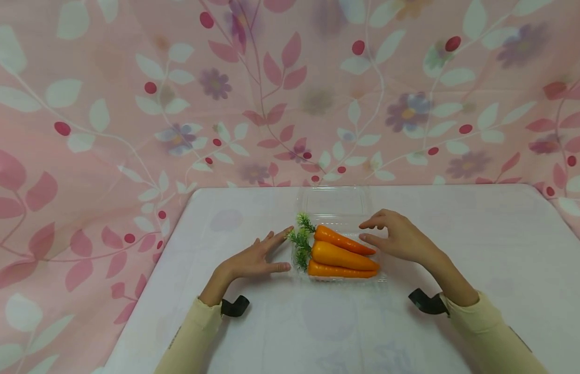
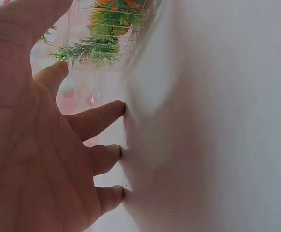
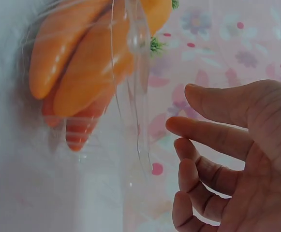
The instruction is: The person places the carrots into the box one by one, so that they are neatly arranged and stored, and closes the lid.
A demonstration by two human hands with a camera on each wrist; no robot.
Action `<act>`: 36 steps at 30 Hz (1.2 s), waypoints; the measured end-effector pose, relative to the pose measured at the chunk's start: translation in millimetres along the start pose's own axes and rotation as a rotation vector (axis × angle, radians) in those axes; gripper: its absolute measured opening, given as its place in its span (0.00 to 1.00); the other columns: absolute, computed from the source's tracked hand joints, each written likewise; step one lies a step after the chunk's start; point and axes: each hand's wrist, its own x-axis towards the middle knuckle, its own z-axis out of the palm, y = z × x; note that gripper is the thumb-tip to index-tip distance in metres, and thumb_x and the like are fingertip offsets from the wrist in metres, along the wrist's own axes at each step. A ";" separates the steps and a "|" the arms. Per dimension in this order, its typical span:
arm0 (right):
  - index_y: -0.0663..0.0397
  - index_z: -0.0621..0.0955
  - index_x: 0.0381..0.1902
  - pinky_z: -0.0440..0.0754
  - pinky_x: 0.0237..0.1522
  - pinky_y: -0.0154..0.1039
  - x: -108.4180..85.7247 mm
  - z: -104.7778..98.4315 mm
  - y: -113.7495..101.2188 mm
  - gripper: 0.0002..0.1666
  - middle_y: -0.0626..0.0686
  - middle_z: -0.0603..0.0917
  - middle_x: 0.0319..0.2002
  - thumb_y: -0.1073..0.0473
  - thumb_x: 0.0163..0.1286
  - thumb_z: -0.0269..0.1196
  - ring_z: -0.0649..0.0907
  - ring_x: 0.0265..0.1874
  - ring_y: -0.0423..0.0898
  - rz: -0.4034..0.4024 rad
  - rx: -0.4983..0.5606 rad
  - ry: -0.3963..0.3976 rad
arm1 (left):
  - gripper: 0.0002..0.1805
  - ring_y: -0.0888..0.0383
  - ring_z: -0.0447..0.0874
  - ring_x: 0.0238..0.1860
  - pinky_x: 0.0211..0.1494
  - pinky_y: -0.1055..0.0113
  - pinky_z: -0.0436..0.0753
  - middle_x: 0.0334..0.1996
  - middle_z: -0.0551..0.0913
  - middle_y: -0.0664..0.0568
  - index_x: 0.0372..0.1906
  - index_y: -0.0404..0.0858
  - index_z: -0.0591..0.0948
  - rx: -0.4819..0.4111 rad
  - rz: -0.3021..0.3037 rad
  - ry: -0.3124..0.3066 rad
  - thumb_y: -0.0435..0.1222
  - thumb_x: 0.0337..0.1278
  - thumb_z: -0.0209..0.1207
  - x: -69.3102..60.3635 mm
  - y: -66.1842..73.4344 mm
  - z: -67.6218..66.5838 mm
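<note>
Orange carrots (image 1: pixel 344 254) with green leafy tops (image 1: pixel 301 246) lie side by side in a clear plastic clamshell box (image 1: pixel 382 279). Its hinged lid (image 1: pixel 335 200) lies folded back toward the wall. My left hand (image 1: pixel 257 258) is at the box's left side, fingers spread. In the left wrist view several of its fingertips (image 2: pixel 115 107) rest on the white surface, and the index finger reaches close to the box wall; contact there I cannot tell. My right hand (image 1: pixel 402 238) hovers by the box's right side, fingers loosely bent and holding nothing. Carrot tips (image 3: pixel 43 87) show through the plastic.
A white cloth with faint prints covers the table (image 1: pixel 482 311). Behind it hangs a pink floral curtain (image 1: pixel 290 104). Black wrist-camera mounts (image 1: pixel 427 301) stick out from both cream sleeves (image 1: pixel 491 337).
</note>
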 end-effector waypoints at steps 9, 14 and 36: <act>0.57 0.87 0.48 0.78 0.36 0.43 4.2 -9.1 15.9 0.15 0.57 0.82 0.44 0.58 0.66 0.68 0.78 0.42 0.55 -0.001 -0.022 0.100 | 0.46 0.52 0.58 0.73 0.72 0.43 0.56 0.70 0.69 0.54 0.79 0.56 0.52 -0.045 0.017 0.026 0.58 0.62 0.60 -0.8 -3.9 -10.8; 0.59 0.87 0.47 0.78 0.36 0.44 8.9 -11.4 24.4 0.14 0.58 0.82 0.43 0.59 0.66 0.68 0.79 0.40 0.54 0.006 -0.045 0.150 | 0.40 0.53 0.65 0.70 0.69 0.48 0.65 0.66 0.74 0.50 0.77 0.48 0.60 -0.068 0.039 0.086 0.54 0.66 0.58 3.1 -10.2 -17.4; 0.65 0.82 0.54 0.77 0.41 0.48 33.8 -13.0 51.0 0.22 0.65 0.82 0.45 0.54 0.71 0.63 0.78 0.41 0.57 0.220 0.015 0.159 | 0.26 0.55 0.88 0.35 0.38 0.57 0.83 0.48 0.86 0.42 0.63 0.35 0.78 -0.100 -0.090 0.445 0.48 0.70 0.57 60.1 -24.6 -33.2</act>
